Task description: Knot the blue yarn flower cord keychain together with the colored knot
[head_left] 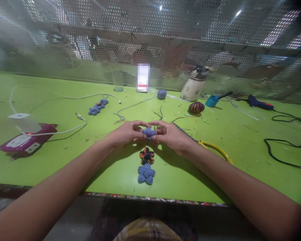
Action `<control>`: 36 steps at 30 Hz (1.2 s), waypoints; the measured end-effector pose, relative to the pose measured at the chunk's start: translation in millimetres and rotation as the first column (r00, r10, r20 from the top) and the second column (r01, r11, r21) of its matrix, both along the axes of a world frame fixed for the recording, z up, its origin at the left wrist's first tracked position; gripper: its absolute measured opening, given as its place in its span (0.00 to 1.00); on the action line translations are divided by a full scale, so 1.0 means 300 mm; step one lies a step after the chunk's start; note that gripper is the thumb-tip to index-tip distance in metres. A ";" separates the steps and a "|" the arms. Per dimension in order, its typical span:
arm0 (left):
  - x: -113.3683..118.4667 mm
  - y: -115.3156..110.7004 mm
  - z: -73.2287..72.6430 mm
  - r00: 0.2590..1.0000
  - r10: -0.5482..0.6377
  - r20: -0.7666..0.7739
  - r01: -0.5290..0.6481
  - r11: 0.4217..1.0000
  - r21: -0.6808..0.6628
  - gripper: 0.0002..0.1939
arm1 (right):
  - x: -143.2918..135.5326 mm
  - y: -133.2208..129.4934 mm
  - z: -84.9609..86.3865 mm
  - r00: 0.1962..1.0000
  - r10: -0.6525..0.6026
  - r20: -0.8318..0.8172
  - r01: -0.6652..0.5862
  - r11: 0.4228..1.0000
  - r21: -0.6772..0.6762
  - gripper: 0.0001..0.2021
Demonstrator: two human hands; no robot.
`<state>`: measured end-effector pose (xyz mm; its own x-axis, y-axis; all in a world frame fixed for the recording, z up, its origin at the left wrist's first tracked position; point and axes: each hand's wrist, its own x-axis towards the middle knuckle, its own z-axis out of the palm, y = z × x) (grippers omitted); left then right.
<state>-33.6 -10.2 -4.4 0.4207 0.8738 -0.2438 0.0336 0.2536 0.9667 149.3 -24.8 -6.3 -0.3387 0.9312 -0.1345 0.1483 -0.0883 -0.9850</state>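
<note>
Between the fingertips of my left hand [130, 132] and my right hand [168, 134] is a small blue-purple crochet flower [149, 132], pinched from both sides just above the green table. Below it, toward me, a dark multicoloured crochet flower [146, 156] lies on the table. Touching that one is a larger blue-purple crochet flower [146, 173], nearest the front edge. A strand seems to run from the held flower to the multicoloured one. Farther left lies a short row of joined crochet flowers [98, 107], mostly blue-purple.
A purple power strip [40, 140] with white cables sits at left. Behind my hands are a blue yarn ball [162, 94], a multicoloured yarn ball [196, 107], a bottle [193, 85] and a blue pot [212, 101]. Yellow-handled pliers [217, 149] rest by my right forearm; a glue gun [261, 103] lies farther right.
</note>
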 end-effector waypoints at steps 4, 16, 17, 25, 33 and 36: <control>0.004 -0.003 0.005 0.997 0.022 0.067 -0.018 0.998 -0.060 0.18 | 0.001 0.000 -0.004 1.000 0.001 -0.021 -0.001 1.000 -0.008 0.23; -0.001 -0.002 0.014 0.995 0.062 0.078 -0.056 0.995 -0.077 0.22 | 0.031 0.016 0.052 0.994 -0.095 -0.057 0.096 0.995 0.006 0.21; -0.002 -0.002 0.014 0.996 0.061 0.071 -0.056 0.996 -0.075 0.22 | 0.030 0.017 0.052 0.993 -0.106 -0.041 0.107 0.994 0.007 0.19; -0.004 -0.005 -0.004 0.992 -0.011 0.123 0.020 0.997 -0.076 0.23 | -0.014 -0.012 0.041 0.997 -0.079 0.000 0.079 0.997 0.019 0.23; 0.010 -0.021 -0.002 0.988 0.026 0.149 -0.006 0.991 -0.131 0.20 | -0.013 -0.008 0.025 0.990 -0.089 -0.108 0.078 0.992 -0.104 0.17; 0.015 -0.023 0.002 0.986 0.051 0.158 -0.026 0.987 -0.158 0.20 | -0.014 -0.012 0.029 0.993 -0.068 -0.096 0.058 0.993 -0.108 0.15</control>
<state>-29.1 -17.2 -3.6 0.4324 0.8470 -0.3091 -0.1323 0.3987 0.9075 144.9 -28.4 2.4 -0.2964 0.9337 -0.2007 0.0408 -0.1976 -0.9794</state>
